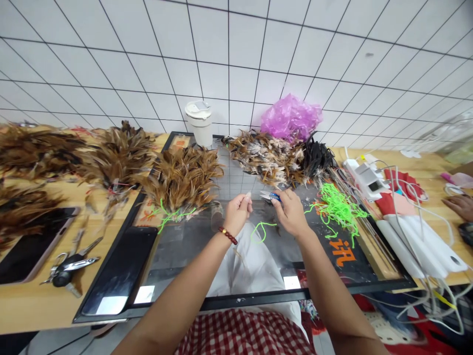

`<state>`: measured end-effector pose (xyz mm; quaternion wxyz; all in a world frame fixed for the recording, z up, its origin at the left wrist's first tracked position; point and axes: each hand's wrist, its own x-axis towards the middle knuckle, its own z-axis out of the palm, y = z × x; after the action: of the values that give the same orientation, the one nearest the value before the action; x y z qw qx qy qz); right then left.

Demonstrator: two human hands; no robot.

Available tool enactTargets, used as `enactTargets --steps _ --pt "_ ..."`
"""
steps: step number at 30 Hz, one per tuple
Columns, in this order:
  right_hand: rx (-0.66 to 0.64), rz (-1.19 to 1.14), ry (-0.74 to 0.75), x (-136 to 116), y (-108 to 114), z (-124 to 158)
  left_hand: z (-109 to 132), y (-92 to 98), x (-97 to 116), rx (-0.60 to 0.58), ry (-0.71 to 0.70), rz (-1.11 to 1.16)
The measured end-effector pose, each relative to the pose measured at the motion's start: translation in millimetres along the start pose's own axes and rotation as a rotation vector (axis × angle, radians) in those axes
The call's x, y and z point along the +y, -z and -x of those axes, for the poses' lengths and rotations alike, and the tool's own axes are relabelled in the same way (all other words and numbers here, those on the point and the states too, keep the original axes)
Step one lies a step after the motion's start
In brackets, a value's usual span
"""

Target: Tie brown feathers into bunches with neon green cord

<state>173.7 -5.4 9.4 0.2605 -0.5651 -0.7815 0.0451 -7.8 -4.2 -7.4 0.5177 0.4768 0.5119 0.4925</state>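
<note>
My left hand [237,213], with a dark red bead bracelet on the wrist, is pinched shut over the glass mat, holding something small and pale at the fingertips. My right hand [291,212] is closed on small blue-handled snips [271,196], blades pointing left toward the left hand. A loose neon green cord [260,229] lies on the mat just below both hands. A brown feather bundle [183,177] tied with green cord lies to the left. A mixed heap of feathers [266,157] sits behind the hands.
A pile of green cords [339,207] lies at the right. A white lidded cup [199,122] and pink plastic bag [291,117] stand by the tiled wall. Phones [31,244], keys [68,268], more feather bundles [40,153] lie left. Chargers and cables [406,222] lie right, near another person's hand [457,204].
</note>
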Motion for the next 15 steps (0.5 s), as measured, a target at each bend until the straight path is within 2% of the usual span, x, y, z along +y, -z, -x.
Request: enactTargets --steps 2,4,10,15 --pt "-0.012 -0.025 0.007 -3 -3 1 1 -0.5 0 0.08 -0.077 -0.117" --pt "-0.034 -0.048 0.012 -8 -7 2 1 -0.6 0 0.094 -0.103 -0.158" --pt "-0.033 -0.093 -0.017 -17 -13 2 0 0.6 -1 -0.006 -0.002 0.024" --pt "-0.05 -0.094 -0.012 -19 -14 2 -1 1.3 -4 -0.031 0.037 0.071"
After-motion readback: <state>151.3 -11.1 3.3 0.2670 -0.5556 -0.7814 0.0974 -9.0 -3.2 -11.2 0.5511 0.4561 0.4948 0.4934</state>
